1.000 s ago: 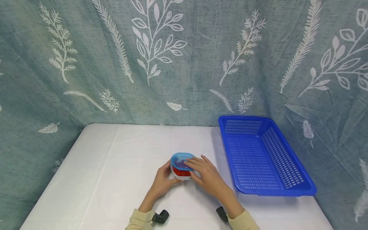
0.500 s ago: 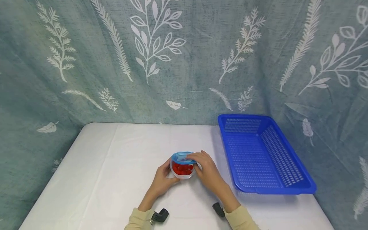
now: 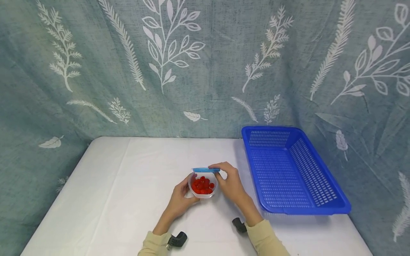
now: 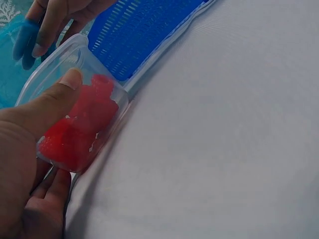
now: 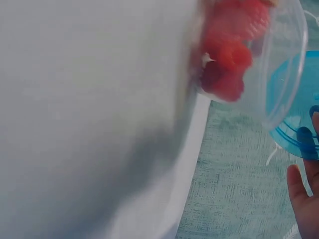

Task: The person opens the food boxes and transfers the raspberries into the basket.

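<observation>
A small clear plastic tub [image 3: 205, 196] of raspberries [image 3: 202, 185] sits near the middle of the white table. My left hand [image 3: 180, 200] grips its left side; in the left wrist view the thumb presses the near wall of the tub [image 4: 115, 85] and other fingers show beneath. Above the far rim, my right hand [image 3: 231, 183] pinches the edge of a translucent blue lid [image 3: 203, 170], tipped up nearly edge-on to the head view. In the right wrist view the lid [image 5: 284, 102] shows fingers through it, behind the tub's open rim.
A large blue plastic basket [image 3: 305, 210] with slotted walls stands on the right of the table, close to my right forearm. Behind the white table [image 3: 144, 160] hangs a green curtain [image 3: 217, 71] with a white leaf print.
My right hand has raised the lid from lying partly over the tub to tilted up at its far rim, uncovering the raspberries. The left hand keeps its grip on the tub.
</observation>
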Available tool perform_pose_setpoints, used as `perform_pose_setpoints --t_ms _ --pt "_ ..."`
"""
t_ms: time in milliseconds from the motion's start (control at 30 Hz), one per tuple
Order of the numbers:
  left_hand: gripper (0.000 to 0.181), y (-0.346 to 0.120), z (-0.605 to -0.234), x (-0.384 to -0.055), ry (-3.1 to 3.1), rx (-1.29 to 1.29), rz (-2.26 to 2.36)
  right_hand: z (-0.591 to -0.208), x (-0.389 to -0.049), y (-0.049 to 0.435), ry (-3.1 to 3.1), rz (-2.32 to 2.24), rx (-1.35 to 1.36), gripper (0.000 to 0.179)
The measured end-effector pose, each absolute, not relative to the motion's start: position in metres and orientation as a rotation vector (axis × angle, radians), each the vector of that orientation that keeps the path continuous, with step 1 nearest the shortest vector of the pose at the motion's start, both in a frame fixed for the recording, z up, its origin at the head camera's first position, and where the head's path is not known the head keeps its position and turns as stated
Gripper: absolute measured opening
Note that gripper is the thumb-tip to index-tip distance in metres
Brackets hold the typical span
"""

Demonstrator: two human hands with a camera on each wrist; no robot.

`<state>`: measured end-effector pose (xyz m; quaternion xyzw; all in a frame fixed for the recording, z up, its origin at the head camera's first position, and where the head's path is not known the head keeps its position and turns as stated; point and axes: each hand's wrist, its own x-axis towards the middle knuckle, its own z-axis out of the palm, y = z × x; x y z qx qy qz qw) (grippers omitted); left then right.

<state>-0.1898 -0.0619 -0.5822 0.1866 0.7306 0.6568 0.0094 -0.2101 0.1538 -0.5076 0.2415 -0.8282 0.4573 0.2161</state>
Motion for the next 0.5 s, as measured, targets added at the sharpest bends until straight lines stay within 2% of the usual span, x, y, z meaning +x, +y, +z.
perform_pose_setpoints --t_ms 167,500 --pt "0.088 -0.061 -0.581 -0.191 2.258 0.568 2.071 -0.5 -0.223 0.153 -2.286 1.421 0.535 0.028" --pt "0.087 -0.062 -0.582 -0.191 2.277 0.532 2.048 -0.504 -0.241 0.147 -2.305 1.693 0.394 0.033"
